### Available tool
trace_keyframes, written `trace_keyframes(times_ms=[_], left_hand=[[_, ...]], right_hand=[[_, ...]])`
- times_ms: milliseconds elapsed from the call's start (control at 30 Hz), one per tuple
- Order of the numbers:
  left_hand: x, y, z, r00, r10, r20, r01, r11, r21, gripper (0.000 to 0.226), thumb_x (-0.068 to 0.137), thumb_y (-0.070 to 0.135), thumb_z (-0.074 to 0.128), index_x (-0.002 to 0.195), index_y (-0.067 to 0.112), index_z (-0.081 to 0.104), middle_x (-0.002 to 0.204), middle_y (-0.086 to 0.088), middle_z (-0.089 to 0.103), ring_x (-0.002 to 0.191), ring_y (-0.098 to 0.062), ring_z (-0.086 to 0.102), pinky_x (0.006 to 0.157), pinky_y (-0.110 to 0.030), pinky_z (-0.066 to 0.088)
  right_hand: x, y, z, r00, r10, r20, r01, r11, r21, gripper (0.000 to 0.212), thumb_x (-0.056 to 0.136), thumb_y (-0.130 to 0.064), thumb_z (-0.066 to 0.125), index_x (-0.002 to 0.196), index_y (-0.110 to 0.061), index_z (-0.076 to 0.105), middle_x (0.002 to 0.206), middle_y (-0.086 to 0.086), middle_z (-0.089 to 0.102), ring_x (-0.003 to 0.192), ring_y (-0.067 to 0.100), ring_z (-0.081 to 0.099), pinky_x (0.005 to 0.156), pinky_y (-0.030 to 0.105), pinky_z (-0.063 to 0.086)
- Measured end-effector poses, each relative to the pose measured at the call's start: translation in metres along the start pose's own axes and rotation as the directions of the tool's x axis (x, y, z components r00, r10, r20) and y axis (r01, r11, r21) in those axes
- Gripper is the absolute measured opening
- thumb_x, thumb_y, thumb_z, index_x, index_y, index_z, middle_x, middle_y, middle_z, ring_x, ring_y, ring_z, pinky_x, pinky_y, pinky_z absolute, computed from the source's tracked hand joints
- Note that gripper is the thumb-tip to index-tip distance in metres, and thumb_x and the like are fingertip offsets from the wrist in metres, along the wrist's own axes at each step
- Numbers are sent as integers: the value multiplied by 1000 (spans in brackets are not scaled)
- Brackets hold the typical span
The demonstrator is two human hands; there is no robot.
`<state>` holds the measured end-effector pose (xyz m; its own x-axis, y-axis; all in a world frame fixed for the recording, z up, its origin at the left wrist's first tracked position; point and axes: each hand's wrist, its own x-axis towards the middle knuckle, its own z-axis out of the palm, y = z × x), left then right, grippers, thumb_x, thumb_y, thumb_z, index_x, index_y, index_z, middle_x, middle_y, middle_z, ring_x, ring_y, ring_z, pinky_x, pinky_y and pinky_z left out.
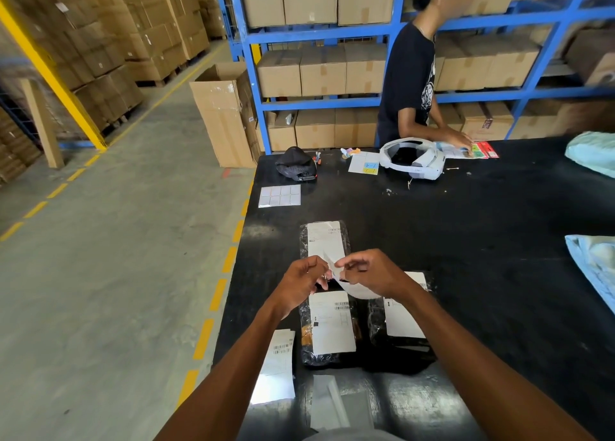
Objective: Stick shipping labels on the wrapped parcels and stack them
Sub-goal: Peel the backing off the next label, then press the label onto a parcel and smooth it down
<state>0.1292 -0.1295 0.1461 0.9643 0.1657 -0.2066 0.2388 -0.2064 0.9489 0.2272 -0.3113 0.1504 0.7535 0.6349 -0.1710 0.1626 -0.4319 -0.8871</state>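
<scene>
a: from the head view, what's the one wearing the camera doing?
b: both hands are raised over the black table (482, 241). the left hand (304, 279) and right hand (369, 274) have their fingertips curled in, and together they pinch a white shipping label (356, 291). its lower part curls out beneath the right hand.
a: and the parcels?
b: three dark wrapped parcels lie flat in a single layer, each with a white label on top. the far parcel (324, 241) lies just beyond the hands. the near parcel (329, 327) is under the wrists. the right parcel (399, 324) is just beside it, under the right forearm.
a: anything else close in?
b: a pile of loose labels (279, 364) sits at the table's left edge by the left forearm, and pale paper strips (336, 404) lie nearest the body.
a: further back?
b: a sheet of square stickers (279, 195), a black bundle (294, 166) i can't make out, and a white headset (412, 157). another person (407, 84) in a dark t-shirt stands at the far side with hands on coloured papers. behind are blue shelves (319, 103) full of cartons, and pale blue bags (592, 264) lie at the table's right edge.
</scene>
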Motion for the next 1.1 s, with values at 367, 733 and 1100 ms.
trace_keyframes(times_ms=[367, 733, 1100], left_hand=[[-2, 14, 7, 990, 134, -49, -131, 989, 67, 27, 103, 16, 48, 85, 6, 66, 73, 4, 66, 65, -1, 61, 60, -12, 46], [-4, 14, 10, 964, 132, -230, -150, 987, -64, 31, 106, 33, 39, 107, 11, 60, 101, 9, 64, 93, 2, 62, 75, -10, 49], [-8, -51, 1, 974, -174, -148, 91, 891, -445, 35, 89, 18, 74, 123, 13, 68, 117, -4, 75, 110, -25, 70, 101, -43, 53]], right_hand=[[-9, 7, 27, 986, 119, 117, -76, 944, -322, 85, 66, -67, 82, 135, -26, 56, 140, -5, 59, 118, 15, 61, 96, 31, 52], [-10, 13, 36, 989, 148, 14, -146, 985, -93, 41, 102, -31, 58, 140, -14, 57, 143, 2, 60, 107, 14, 61, 94, 28, 52], [-13, 29, 51, 966, 223, 134, -256, 907, 334, 29, 99, -15, 64, 128, -16, 69, 122, -2, 74, 109, 21, 72, 92, 35, 57]])
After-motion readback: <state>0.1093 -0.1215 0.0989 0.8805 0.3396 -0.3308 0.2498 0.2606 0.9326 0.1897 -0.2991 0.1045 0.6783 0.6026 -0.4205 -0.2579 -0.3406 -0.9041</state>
